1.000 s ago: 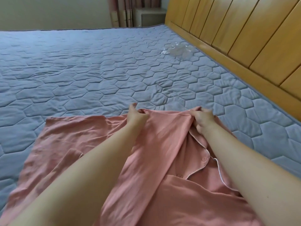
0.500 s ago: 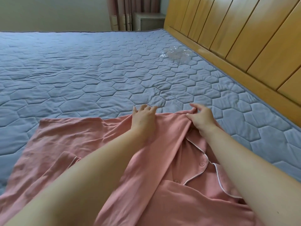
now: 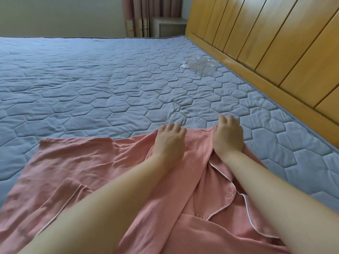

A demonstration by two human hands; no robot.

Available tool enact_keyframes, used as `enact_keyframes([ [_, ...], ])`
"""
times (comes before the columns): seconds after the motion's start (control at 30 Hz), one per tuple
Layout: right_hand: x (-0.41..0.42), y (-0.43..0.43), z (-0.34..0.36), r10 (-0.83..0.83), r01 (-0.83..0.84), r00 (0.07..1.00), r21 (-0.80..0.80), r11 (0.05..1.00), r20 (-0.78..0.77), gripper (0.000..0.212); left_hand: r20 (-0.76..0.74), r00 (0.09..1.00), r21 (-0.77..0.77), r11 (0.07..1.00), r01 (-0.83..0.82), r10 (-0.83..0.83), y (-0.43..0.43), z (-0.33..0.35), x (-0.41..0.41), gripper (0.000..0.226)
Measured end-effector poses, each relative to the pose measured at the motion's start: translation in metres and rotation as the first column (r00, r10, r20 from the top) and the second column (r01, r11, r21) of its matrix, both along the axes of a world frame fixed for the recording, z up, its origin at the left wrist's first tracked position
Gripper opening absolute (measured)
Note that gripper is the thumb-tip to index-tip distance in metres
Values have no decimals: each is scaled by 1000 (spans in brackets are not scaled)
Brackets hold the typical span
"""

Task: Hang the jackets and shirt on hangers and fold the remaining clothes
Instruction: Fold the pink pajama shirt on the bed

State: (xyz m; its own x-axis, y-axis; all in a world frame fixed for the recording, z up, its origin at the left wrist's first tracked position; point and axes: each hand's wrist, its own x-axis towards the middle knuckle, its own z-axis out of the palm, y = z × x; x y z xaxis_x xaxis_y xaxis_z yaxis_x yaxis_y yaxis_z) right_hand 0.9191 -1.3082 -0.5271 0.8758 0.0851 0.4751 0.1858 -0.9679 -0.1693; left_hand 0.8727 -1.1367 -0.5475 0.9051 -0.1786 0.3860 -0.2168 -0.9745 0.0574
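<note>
The pink shirt (image 3: 102,162) is lying spread on the bed (image 3: 110,88), and both hands are resting at its far hem. The left hand (image 3: 169,143) is lying palm down on the cloth, and its fingers (image 3: 172,126) are loosely bent over the hem edge, not closing round anything. The right hand (image 3: 228,138), just to the right of it, is resting its heel on the cloth. Its fingers are hanging relaxed and a little spread past the hem, above the bed cover, holding nothing that I can see. Between the two hands a fold of the shirt is running back toward the person. Behind the right fingers, nearer to the person, the open front with white piping and two buttons (image 3: 229,194) is showing. To the left of the left fingers the shirt is spreading flat, with a piped pocket (image 3: 73,191) nearer to the person. Far beyond the right fingers a clear plastic bag (image 3: 200,64) is lying on the bed, near the wooden headboard (image 3: 275,43), which is running along the right side.
</note>
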Motion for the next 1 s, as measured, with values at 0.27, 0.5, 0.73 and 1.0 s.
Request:
enact_keyframes([
  [0.27,-11,-13,-64,-75,-58,872,-255,965,-483,59,-366,928,45,997,-56,69,33,-39,3,56],
  [0.5,-12,-2,-54,-191,-60,785,-379,923,-589,60,-438,850,99,955,-279,294,88,-40,-10,59],
  [0.73,-61,88,-12,78,-194,921,-276,941,-382,61,-395,794,170,886,-431,462,178,-20,-70,56],
  [1.0,-78,111,-40,-63,-105,837,-273,956,-543,62,-516,611,-12,709,-705,600,267,-27,-96,53],
])
